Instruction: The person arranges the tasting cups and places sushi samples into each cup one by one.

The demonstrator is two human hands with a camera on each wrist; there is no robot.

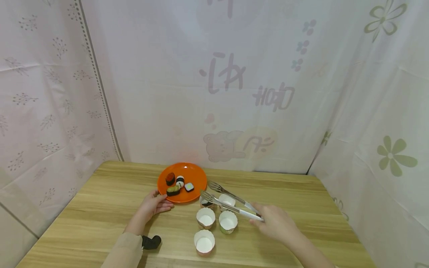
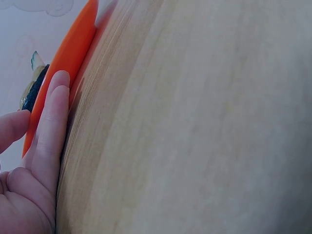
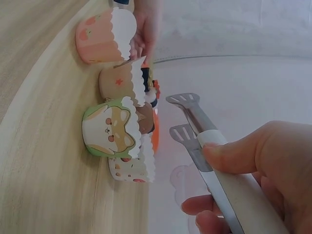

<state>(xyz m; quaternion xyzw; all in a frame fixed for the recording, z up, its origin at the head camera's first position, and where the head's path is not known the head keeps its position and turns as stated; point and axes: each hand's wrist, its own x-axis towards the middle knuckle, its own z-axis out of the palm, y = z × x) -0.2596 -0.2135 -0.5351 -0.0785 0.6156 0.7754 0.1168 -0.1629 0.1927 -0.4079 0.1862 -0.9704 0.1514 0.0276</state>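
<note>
An orange plate point(image 1: 199, 175) lies at the back of the table, bearing several toy sushi pieces: a red-topped one point(image 1: 170, 179), a black-banded white one point(image 1: 180, 179), a yellow-topped one point(image 1: 173, 191) and a small roll point(image 1: 189, 187). My left hand point(image 1: 152, 204) holds the plate's near-left rim, thumb above and fingers along the underside in the left wrist view. With my right hand point(image 1: 276, 223) I grip white-handled tongs point(image 3: 239, 195). Their arms are spread, nothing visible between the tips, above the back paper cups. A dark piece point(image 1: 207, 204) shows in the back-left cup point(image 1: 202, 201).
Other scalloped paper cups stand before the plate: a back-right cup point(image 1: 228, 200) partly behind the tongs, a middle cup point(image 1: 205, 219), a green dog-print cup point(image 3: 109, 127) and a pink front cup point(image 3: 97, 36). A black object point(image 1: 152, 242) is beside my left sleeve. Curtains surround the wooden table point(image 1: 285, 186).
</note>
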